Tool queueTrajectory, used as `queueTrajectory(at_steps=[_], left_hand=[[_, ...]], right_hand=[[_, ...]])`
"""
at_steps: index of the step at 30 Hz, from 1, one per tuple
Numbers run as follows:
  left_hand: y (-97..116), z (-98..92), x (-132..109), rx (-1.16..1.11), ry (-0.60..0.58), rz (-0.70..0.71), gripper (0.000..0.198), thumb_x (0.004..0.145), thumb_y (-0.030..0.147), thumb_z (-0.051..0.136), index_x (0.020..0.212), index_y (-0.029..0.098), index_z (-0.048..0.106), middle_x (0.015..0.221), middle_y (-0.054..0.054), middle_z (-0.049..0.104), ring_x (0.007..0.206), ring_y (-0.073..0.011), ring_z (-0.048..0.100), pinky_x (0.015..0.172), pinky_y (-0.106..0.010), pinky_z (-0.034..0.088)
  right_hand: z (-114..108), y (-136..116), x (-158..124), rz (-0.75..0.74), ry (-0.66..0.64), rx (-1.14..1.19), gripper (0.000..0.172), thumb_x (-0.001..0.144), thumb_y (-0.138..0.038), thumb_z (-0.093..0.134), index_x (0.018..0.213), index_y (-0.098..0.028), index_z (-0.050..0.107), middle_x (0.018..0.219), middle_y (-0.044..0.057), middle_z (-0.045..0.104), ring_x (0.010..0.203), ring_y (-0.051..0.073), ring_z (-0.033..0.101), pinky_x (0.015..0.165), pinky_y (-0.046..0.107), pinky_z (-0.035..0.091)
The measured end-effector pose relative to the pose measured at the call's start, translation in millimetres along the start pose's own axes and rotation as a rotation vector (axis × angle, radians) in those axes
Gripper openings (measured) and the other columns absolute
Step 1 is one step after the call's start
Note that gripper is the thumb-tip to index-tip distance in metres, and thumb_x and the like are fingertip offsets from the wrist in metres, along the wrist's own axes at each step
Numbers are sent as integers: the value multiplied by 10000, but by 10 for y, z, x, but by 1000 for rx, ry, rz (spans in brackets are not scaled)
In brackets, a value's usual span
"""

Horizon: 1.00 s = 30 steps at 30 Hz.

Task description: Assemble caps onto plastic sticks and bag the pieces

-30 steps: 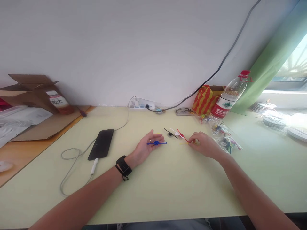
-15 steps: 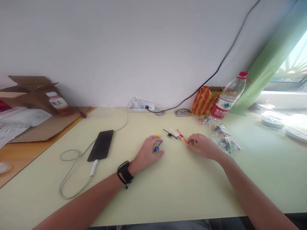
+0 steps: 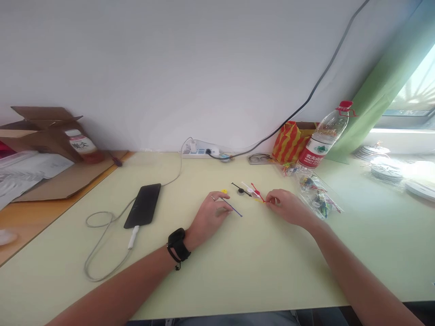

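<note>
My left hand [image 3: 212, 216], with a ring and a black watch, pinches a thin blue arrow spinner [image 3: 237, 212]; its long end sticks out past the fingertips and the rest is hidden. On the table between my hands lie a black arrow spinner [image 3: 241, 190], a white one [image 3: 249, 189] and a red one [image 3: 257, 193], close together. A yellow strip [image 3: 258, 200] shows beneath the red one. My right hand [image 3: 283, 204] rests closed at the red spinner's near end; what its fingertips hold is hidden. A small yellow piece [image 3: 224, 191] lies beyond my left fingers.
A phone [image 3: 142, 206] on a charging cable lies left. Behind are a power strip [image 3: 200, 150], glasses [image 3: 260, 158], a striped bag [image 3: 288, 142] and a large bottle [image 3: 321, 140]. Plastic packets [image 3: 316, 197] lie right of my right hand. A cardboard box [image 3: 47, 131] stands far left.
The blue spinner has turned in my left hand: its round middle no longer shows and one end now points toward the right. My right hand has hardly moved.
</note>
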<state>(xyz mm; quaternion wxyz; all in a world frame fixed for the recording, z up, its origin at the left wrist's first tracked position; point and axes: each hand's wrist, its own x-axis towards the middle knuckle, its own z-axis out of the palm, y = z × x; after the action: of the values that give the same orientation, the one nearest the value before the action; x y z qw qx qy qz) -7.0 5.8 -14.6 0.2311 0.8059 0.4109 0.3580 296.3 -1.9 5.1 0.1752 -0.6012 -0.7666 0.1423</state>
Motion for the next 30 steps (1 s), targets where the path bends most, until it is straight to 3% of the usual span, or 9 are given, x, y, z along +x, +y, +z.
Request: queueTrajectory(at_steps=[4,9,12,15,17,21,26,28,30], left_hand=[[51,-24,-48,70,-101,23,165,880,304,730,1028,295,804,1308,-72,651,1316,-305,536,1119,-512,478],[146,-80,-73,93,-327,168,567,905,437,708,1444,313,584,1591,-60,455,1504,-327,343,1229,-533,338],[152,-89,-42,83,-148,124,518,937,398,670,1432,288,562,1550,-77,495,1443,-298,425,1195,-495,382],[133,-94,-15,136,37,-17,271,951,417,643,1147,234,686,1208,-84,692,1192,-287,596,1036,-475,497],[135,-106,-18,143,-37,-45,295,936,485,653,1074,230,708,1082,-73,719,1108,-289,621,986,-473,517],[165,-132,-45,84,-236,70,564,899,566,685,1385,290,615,1357,-75,649,1345,-312,503,1133,-483,438],[62,-128,-9,147,-98,38,561,964,536,603,1464,290,535,1550,-78,502,1466,-306,378,1186,-502,392],[-14,-122,12,190,-99,-16,589,978,536,573,1503,280,491,1622,-80,411,1515,-334,287,1199,-545,357],[-66,-117,25,202,-128,-46,555,1001,518,536,1493,266,502,1611,-81,432,1521,-345,268,1205,-565,332]], right_hand=[[21,76,8,-36,77,-4,94,891,-241,521,874,-236,614,894,38,707,862,209,642,726,308,464],[23,156,25,21,128,-2,52,891,-222,511,872,-236,557,857,21,710,776,195,658,696,308,453],[16,160,36,61,182,0,44,868,-214,536,894,-240,559,866,17,719,791,201,672,696,309,453],[11,147,43,107,259,12,109,847,-215,560,949,-247,581,875,13,722,795,203,676,676,305,453],[10,142,46,125,296,22,135,843,-222,563,972,-249,596,862,9,720,769,200,673,665,307,454],[13,159,57,124,336,32,121,837,-237,574,949,-244,621,833,12,717,737,204,669,676,327,469],[12,175,80,97,404,100,154,835,-232,582,977,-237,642,865,34,724,754,214,668,693,344,506],[-3,140,80,69,449,169,153,855,-238,576,990,-233,646,917,51,732,786,219,675,700,345,525],[-26,60,64,13,463,264,139,885,-254,570,991,-227,656,978,71,739,848,227,691,737,349,546]])
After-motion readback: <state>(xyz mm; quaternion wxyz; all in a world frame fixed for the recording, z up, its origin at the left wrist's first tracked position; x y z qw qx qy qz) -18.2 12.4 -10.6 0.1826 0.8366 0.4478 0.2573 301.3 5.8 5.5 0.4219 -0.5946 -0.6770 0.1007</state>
